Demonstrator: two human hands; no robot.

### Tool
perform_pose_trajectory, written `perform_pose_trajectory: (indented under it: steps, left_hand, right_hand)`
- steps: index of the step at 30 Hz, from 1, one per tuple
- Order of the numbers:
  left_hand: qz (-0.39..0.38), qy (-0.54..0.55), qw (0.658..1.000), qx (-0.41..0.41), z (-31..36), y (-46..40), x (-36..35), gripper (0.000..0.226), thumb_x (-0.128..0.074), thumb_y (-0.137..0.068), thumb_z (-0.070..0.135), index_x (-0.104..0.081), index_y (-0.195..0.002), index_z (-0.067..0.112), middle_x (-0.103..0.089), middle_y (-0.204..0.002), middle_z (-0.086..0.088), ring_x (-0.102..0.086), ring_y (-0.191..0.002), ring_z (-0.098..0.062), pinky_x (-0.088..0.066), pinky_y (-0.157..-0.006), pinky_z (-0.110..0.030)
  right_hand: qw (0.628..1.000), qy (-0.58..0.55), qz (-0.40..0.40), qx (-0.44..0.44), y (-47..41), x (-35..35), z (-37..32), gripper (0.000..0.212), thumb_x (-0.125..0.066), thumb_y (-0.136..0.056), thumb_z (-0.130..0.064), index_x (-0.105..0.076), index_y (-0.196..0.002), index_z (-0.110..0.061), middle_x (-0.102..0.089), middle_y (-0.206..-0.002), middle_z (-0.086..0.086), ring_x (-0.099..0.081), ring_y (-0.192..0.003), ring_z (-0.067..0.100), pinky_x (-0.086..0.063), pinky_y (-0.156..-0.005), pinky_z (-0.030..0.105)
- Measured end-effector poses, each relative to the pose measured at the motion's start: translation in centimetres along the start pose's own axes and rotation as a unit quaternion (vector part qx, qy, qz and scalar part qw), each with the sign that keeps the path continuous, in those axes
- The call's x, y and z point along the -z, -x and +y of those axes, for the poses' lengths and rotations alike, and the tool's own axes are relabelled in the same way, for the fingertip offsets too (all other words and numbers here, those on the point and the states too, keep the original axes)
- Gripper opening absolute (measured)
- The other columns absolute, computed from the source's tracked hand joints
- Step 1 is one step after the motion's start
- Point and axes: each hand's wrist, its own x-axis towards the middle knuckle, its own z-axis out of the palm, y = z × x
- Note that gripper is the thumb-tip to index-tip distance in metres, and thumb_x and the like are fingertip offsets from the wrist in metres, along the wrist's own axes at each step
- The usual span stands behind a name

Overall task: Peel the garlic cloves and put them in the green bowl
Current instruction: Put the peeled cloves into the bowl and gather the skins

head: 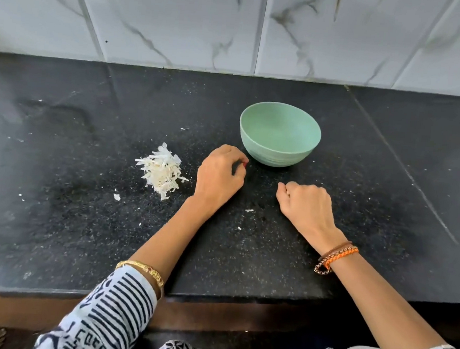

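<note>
One round, matte green plastic bowl (pixel 279 135) stands upright on a black speckled stone counter (pixel 243 259), toward the back half of the surface and a little right of its middle; what lies inside it cannot be made out from this angle. No garlic clove shows plainly anywhere. The left hand (pixel 219 173) rests on the counter just in front of and to the left of the bowl, its fingers curled inward with the red-nailed tips close to the bowl's base; whether it pinches anything cannot be told. The right hand (pixel 305 204) lies knuckles up in front of the bowl, clearly apart from it, fingers loosely curled with nothing visible in them. One heap of pale, papery garlic skins (pixel 162 172) sits just left of the left hand, and several stray white flakes dot the counter around it. A gold bangle (pixel 145 271) circles the left forearm, and braided orange and brown bracelets (pixel 337 257) circle the right wrist. White marble-patterned wall tiles (pixel 181 19) rise from the counter's back edge.
</note>
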Motion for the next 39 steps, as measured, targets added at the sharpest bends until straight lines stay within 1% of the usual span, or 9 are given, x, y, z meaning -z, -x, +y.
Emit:
perform_pose_trajectory:
  steps: [4, 8, 11, 15, 19, 21, 24, 31, 39]
  left_hand:
    - [0.054, 0.012, 0.998, 0.012, -0.2, -2.1, -0.1, 0.019, -0.058, -0.081, 0.002, -0.070, -0.094, 0.007, -0.067, -0.096, -0.007, -0.060, -0.083, -0.019, -0.043, -0.073, -0.023]
    - [0.130, 0.080, 0.982, 0.111, -1.6, -3.7, -0.3, 0.019, -0.055, -0.084, 0.002, -0.068, -0.095, 0.009, -0.067, -0.092, -0.006, -0.055, -0.071, -0.012, -0.042, -0.072, -0.020]
    - [0.172, 0.136, 0.965, 0.140, -2.0, -4.2, -0.5, 0.019, -0.053, -0.085, 0.000, -0.065, -0.096, 0.011, -0.063, -0.084, 0.003, -0.050, -0.063, -0.001, -0.039, -0.064, -0.010]
    - [0.160, 0.157, 0.962, 0.155, -2.1, -4.2, -0.4, 0.024, -0.053, -0.085, -0.002, -0.059, -0.105, 0.009, -0.058, -0.081, 0.010, -0.050, -0.062, 0.010, -0.037, -0.062, -0.003]
    - [0.134, 0.150, 0.968, 0.148, -2.0, -3.9, -0.7, 0.026, -0.053, -0.085, -0.002, -0.057, -0.107, 0.011, -0.057, -0.080, 0.014, -0.049, -0.061, 0.008, -0.037, -0.061, -0.003]
    - [0.122, 0.137, 0.973, 0.138, -2.1, -3.8, -0.7, 0.026, -0.053, -0.085, -0.001, -0.057, -0.107, 0.012, -0.057, -0.080, 0.013, -0.049, -0.061, 0.007, -0.036, -0.061, -0.003]
    - [0.123, 0.126, 0.974, 0.140, -2.3, -3.9, -0.7, 0.026, -0.054, -0.085, -0.001, -0.057, -0.107, 0.012, -0.058, -0.082, 0.011, -0.049, -0.060, 0.003, -0.037, -0.062, -0.005]
    - [0.107, 0.108, 0.978, 0.141, -2.2, -4.2, -0.9, 0.026, -0.054, -0.085, 0.001, -0.058, -0.107, 0.014, -0.058, -0.085, 0.010, -0.049, -0.060, -0.003, -0.037, -0.061, -0.010]
    - [0.096, 0.106, 0.982, 0.126, -1.9, -4.2, -1.0, 0.024, -0.054, -0.085, 0.001, -0.059, -0.106, 0.012, -0.060, -0.089, 0.006, -0.051, -0.068, -0.011, -0.044, -0.068, -0.028]
  right_hand:
    - [0.919, -0.288, -0.074, -0.259, -1.4, 1.3, -0.7, 0.052, -0.052, -0.092, -0.021, -0.031, -0.045, -0.014, -0.034, -0.040, 0.000, -0.034, -0.040, 0.018, -0.030, -0.044, 0.027]
    - [0.465, -0.724, -0.106, -0.499, -2.8, 4.1, -1.9, 0.044, -0.048, -0.092, -0.019, -0.036, -0.049, -0.017, -0.025, -0.037, -0.007, -0.020, -0.027, 0.004, -0.013, -0.023, 0.014]
    - [0.368, -0.800, -0.110, -0.462, -4.6, 7.0, -2.1, 0.045, -0.047, -0.091, -0.019, -0.041, -0.046, -0.018, -0.028, -0.037, -0.008, -0.021, -0.026, 0.001, -0.012, -0.022, 0.010]
    - [0.489, -0.781, -0.042, -0.385, -10.3, 7.9, -1.6, 0.035, -0.046, -0.093, -0.020, -0.039, -0.059, -0.016, -0.036, -0.036, -0.009, -0.023, -0.025, 0.001, -0.012, -0.023, 0.012]
    - [0.831, -0.478, -0.020, -0.285, -14.5, 5.0, -0.3, 0.033, -0.062, -0.085, -0.022, -0.056, -0.053, -0.014, -0.047, -0.045, -0.001, -0.041, -0.036, 0.007, -0.032, -0.037, 0.018]
    - [0.925, -0.321, -0.086, -0.183, -15.6, 3.9, 0.3, 0.025, -0.065, -0.083, -0.023, -0.067, -0.062, -0.009, -0.054, -0.051, 0.000, -0.050, -0.047, 0.009, -0.044, -0.050, 0.020]
    - [0.951, -0.208, -0.181, -0.137, -16.3, 3.1, 0.9, 0.013, -0.064, -0.085, -0.012, -0.071, -0.079, -0.002, -0.057, -0.058, -0.006, -0.056, -0.053, 0.006, -0.043, -0.050, 0.004]
    - [0.973, -0.146, -0.134, -0.116, -16.3, 2.0, 1.0, 0.052, -0.051, -0.092, -0.043, -0.066, -0.075, 0.005, -0.068, -0.072, 0.016, -0.064, -0.067, 0.029, -0.053, -0.072, 0.040]
    - [0.982, -0.120, -0.060, -0.132, -15.4, 2.1, 0.6, 0.063, -0.048, -0.085, -0.059, -0.041, -0.049, -0.009, -0.048, -0.051, 0.004, -0.047, -0.051, 0.020, -0.032, -0.048, 0.030]
